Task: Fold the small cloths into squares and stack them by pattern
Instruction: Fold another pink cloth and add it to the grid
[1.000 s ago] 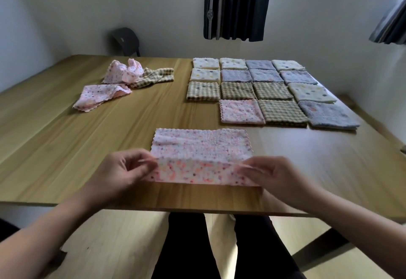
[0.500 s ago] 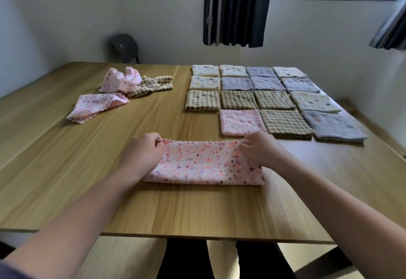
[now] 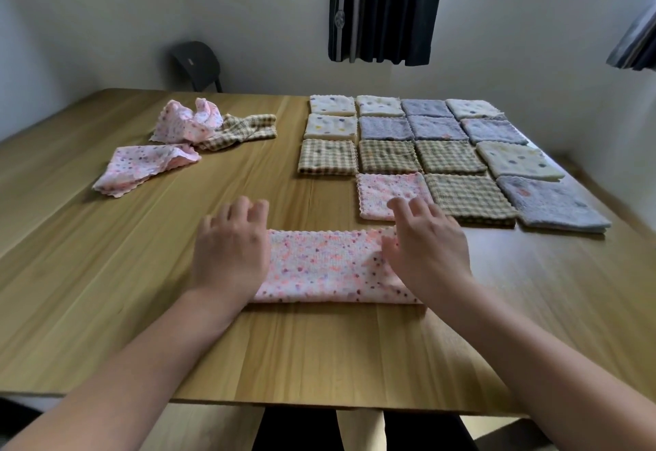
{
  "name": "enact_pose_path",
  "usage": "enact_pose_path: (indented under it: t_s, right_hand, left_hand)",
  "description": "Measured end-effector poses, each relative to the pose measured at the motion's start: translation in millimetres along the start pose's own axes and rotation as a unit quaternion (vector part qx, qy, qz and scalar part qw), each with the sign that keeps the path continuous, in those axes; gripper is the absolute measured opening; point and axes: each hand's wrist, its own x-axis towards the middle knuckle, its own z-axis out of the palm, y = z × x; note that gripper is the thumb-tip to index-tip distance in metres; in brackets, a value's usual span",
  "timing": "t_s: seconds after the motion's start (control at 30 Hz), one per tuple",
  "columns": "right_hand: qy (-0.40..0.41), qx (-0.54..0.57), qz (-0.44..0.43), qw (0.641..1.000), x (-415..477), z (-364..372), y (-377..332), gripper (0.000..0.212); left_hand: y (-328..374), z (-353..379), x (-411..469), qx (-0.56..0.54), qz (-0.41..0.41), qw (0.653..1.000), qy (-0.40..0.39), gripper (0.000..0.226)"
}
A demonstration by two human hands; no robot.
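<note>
On the table, near my edge, the pink strip lies flat, with its long axis from left to right. The pink square lies just behind its right end. My left hand covers the left end and my right hand the right end. The fingers are loose and grip nothing. I think one end must fold over the other, and both hands are equally near.

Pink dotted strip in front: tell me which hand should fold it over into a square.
Probably left. The left hand rests on the left end of the strip; folding it rightward would land the square nearer the folded pink square, while the right hand can pin the right end.
</note>
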Motion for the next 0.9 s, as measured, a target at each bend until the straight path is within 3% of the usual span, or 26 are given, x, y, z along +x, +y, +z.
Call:
enact_pose_path:
  t_s: [0.07, 0.17, 0.27, 0.43, 0.57, 0.7, 0.77, 0.9]
  right_hand:
    - [0.031, 0.041, -0.057, 0.997, -6.8, 1.1, -6.1, 0.045]
    - [-0.122, 0.120, -0.095, 0.981, -22.0, 2.0, -24.5, 0.061]
    - [-0.245, 0.077, -0.102, 0.961, -30.5, 10.5, -33.2, 0.064]
    - [-0.231, 0.092, -0.106, 0.963, -30.2, 13.8, -31.4, 0.059]
    - [-0.141, 0.117, -0.153, 0.971, -30.3, 5.5, -31.9, 0.059]
    - [-0.117, 0.116, -0.190, 0.968, -29.8, 4.2, -46.6, 0.060]
    - [-0.113, 0.116, -0.190, 0.968, -21.5, 8.9, -54.7, 0.055]
    - [-0.129, 0.128, -0.199, 0.963, 5.2, 19.6, -61.1, 0.039]
  left_hand:
    - [2.4, 0.6, -1.7, -0.091, 0.090, 0.992, -0.016, 0.047]
    - [7.1, 1.8, -5.9, -0.188, 0.129, 0.954, -0.196, 0.078]
    - [3.5, 13.3, -10.3, -0.132, 0.137, 0.937, -0.293, 0.085]
    - [-0.2, 11.3, -18.0, -0.111, 0.114, 0.935, -0.316, 0.109]
    - [-7.8, -1.6, -26.0, -0.071, 0.058, 0.945, -0.314, 0.101]
    - [-17.3, -18.4, -32.5, -0.015, 0.000, 0.955, -0.298, 0.105]
    - [-23.2, -22.9, -33.5, 0.000, -0.008, 0.970, -0.242, 0.095]
    - [-37.3, -16.0, -34.0, -0.046, 0.037, 0.996, -0.063, 0.047]
